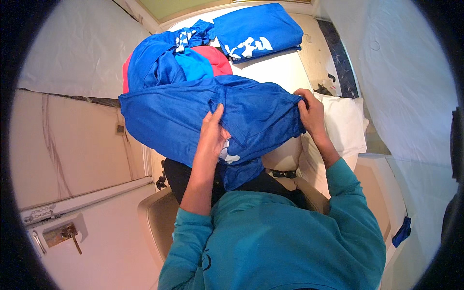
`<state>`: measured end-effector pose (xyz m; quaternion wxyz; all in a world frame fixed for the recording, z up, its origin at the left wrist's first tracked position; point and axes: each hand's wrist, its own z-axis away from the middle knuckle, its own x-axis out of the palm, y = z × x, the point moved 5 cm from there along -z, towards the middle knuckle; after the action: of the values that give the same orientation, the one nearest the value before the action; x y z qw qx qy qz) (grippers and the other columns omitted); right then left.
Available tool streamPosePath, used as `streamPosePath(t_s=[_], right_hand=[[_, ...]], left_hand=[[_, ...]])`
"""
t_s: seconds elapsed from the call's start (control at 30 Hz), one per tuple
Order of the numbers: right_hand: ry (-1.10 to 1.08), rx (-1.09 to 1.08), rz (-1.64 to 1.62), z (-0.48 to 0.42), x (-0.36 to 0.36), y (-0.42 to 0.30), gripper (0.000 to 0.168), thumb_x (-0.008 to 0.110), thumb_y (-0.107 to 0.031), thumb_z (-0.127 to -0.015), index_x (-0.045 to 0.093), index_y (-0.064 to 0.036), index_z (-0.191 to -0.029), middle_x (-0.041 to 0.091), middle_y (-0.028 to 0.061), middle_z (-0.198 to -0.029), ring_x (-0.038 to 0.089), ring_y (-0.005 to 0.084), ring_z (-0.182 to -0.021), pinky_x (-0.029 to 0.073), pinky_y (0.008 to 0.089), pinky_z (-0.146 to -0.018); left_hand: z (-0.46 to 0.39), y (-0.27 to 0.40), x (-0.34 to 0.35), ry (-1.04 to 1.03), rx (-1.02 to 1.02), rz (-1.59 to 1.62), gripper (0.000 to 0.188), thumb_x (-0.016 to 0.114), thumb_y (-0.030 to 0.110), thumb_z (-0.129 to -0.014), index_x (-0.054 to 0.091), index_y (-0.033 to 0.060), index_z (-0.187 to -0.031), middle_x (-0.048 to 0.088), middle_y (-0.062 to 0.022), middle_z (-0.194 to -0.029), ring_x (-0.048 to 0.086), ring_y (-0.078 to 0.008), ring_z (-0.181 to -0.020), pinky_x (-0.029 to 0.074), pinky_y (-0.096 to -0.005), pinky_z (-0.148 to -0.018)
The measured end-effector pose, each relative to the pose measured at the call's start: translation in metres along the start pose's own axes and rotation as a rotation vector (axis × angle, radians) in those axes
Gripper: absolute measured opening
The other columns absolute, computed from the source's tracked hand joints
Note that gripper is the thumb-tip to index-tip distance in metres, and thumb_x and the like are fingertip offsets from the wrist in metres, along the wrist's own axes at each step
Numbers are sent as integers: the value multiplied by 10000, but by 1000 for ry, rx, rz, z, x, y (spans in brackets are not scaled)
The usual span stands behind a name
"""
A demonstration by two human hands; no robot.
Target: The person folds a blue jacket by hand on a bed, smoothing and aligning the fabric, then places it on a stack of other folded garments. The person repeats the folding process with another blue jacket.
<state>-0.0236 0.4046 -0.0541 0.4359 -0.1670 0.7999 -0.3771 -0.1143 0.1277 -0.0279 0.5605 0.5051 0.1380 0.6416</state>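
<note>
A blue fabric garment with white lettering is spread over the near edge of the table and hangs onto my lap. My left hand holds its fabric near the middle, thumb on top. At its right end, my right hand pinches the gathered edge between thumb and fingers. Just beyond lies a heap of crumpled blue fabric, with light blue cloth and red cloth showing. A folded blue garment with white lettering rests at the table's far side.
The white table extends away from me. White bags or cloths are at the right, by a beige padded seat. Plastic sheeting hangs on the right. A white door with a handle stands at the left.
</note>
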Motion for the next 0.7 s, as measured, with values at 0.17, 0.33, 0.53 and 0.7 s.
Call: streamPosePath(t_s=[0.17,0.33,0.53,0.7], right_hand=[[-16,49,-69,-9,-5,-2,186,524,20,-882,619,-12,-1038,635,45,-792,550,83,-681,455,236,-623],[-11,44,-1,-25,3,2,157,562,-4,-876,621,-19,-1020,656,62,-790,588,110,-675,471,253,-616],[28,-27,134,-20,10,20,142,611,-39,-855,631,-38,-996,667,91,-803,617,170,-647,494,290,-625],[0,9,112,-21,6,19,136,622,-41,-852,636,-34,-987,667,92,-813,617,161,-652,498,286,-634]], left_hand=[[-7,36,12,-48,235,-77,257,556,288,-975,536,46,-1060,661,-137,-1019,691,-224,-849,599,-351,-659],[-36,43,26,-66,253,-150,192,565,269,-971,575,77,-969,661,-57,-885,656,-126,-699,563,-293,-583],[-45,14,-10,-37,155,-120,122,574,228,-963,565,107,-972,619,-31,-795,622,-112,-614,544,-254,-505],[-31,14,-9,-95,127,132,97,536,194,-981,561,101,-992,616,-55,-797,679,-196,-655,594,-329,-532]])
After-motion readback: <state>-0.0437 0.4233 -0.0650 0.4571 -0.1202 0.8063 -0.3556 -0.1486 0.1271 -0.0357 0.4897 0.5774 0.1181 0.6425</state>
